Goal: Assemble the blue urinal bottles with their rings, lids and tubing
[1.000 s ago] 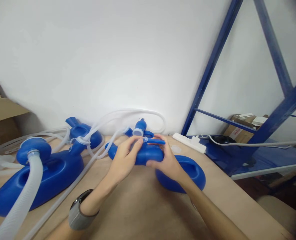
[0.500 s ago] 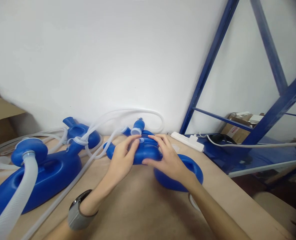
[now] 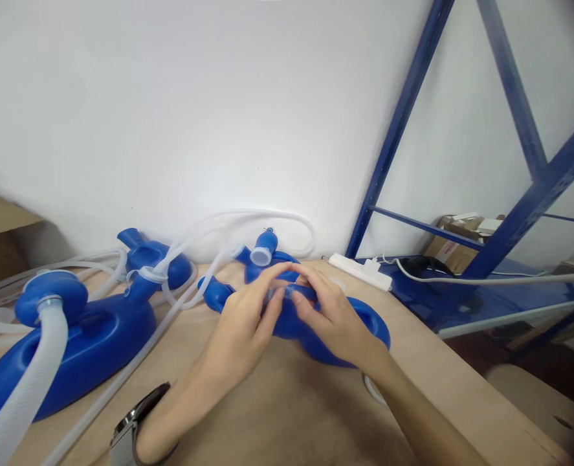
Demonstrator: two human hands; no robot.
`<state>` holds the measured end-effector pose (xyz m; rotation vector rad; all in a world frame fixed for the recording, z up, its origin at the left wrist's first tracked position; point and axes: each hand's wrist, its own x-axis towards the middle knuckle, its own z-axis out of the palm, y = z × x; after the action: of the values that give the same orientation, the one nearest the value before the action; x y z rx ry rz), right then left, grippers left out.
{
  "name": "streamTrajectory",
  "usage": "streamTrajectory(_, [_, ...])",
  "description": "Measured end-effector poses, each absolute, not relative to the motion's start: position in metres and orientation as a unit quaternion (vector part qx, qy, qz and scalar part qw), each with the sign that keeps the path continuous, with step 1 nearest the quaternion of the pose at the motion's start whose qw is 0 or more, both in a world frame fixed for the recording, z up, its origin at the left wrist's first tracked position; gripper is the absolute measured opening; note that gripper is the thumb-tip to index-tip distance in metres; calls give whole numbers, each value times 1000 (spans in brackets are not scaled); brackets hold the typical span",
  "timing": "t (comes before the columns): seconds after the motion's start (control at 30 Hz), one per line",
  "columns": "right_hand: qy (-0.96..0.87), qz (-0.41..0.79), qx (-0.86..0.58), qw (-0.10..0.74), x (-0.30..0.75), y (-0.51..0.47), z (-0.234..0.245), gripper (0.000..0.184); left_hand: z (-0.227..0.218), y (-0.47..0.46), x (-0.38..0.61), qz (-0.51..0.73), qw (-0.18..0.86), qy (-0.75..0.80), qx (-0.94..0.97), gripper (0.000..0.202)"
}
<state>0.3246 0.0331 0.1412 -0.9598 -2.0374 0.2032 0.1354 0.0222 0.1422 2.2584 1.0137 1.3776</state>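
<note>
A blue plastic bottle point(image 3: 287, 323) lies between my hands near the middle of the table. My left hand point(image 3: 242, 317) grips its left side, and my right hand point(image 3: 332, 317) its right. Both thumbs press at a small translucent part point(image 3: 287, 291) on top, while the other fingers curl over the far side and partly hide it. Under my right forearm lies another blue bottle point(image 3: 380, 330) with a handle opening. Just beyond my fingers stands a blue fitting with a clear rim point(image 3: 266, 243). A rounded blue piece point(image 3: 213, 294) rests left of my left hand.
On the left lies a large blue bottle point(image 3: 116, 343) with a ribbed hose point(image 3: 48, 362) crossing it. A smaller blue bottle point(image 3: 155, 255) and clear tubing point(image 3: 209, 278) are behind. A white power strip point(image 3: 359, 270) sits near the blue shelf frame point(image 3: 398, 136). A cardboard box point(image 3: 5, 220) stands far left.
My hands have come closer together, and both thumbs now meet on top of the bottle. More of the rounded blue piece on the left shows. The view has shifted slightly.
</note>
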Motion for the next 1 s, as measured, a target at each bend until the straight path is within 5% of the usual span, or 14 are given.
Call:
streamTrajectory(0.23, [-841,-11,-390,374,320,30,138,31,138,22,137,466,120,354,802,37])
streamTrajectory(0.6, [-827,-123,-332,437,322,31,142,31,148,20,135,468,124,381,788,13])
streamTrajectory(1.0, [-825,-137,-280,471,325,31,139,32,141,19,136,458,72,375,803,14])
